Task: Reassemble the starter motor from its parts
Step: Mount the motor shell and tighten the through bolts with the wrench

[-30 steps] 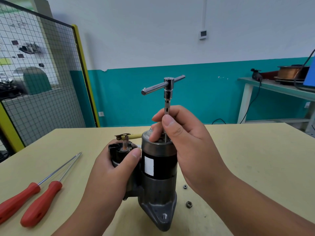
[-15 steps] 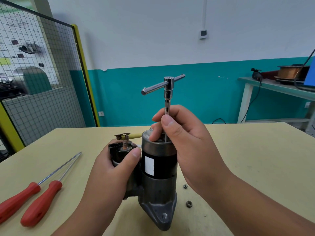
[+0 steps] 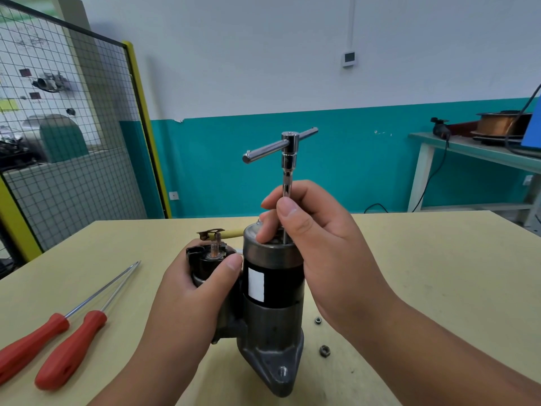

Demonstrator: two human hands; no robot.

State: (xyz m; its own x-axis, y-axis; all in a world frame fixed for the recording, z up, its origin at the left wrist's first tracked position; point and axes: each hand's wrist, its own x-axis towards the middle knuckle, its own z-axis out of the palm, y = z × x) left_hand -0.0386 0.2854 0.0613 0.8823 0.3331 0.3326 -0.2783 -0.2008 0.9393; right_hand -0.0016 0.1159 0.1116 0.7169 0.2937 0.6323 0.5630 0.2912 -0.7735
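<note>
The starter motor point(image 3: 273, 291) stood upright at the lower centre of the frame on the pale yellow table point(image 3: 439, 273), with its grey mounting flange at the bottom. At the lower left, the left hand point(image 3: 193, 297) gripped the black solenoid point(image 3: 206, 260) on the motor's side, the thumb pressed across its front. Just right of centre, the right hand point(image 3: 322, 244) pinched the thin shaft of a chrome T-handle wrench point(image 3: 288, 159) between thumb and fingers. The shaft stood vertical, its lower end at the motor's top cap, and the crossbar sat tilted above the hand. 2 red-handled screwdrivers point(image 3: 71, 348) lay side by side at the lower left. 2 small nuts point(image 3: 324, 351) lay on the table just right of the motor's base.
</note>
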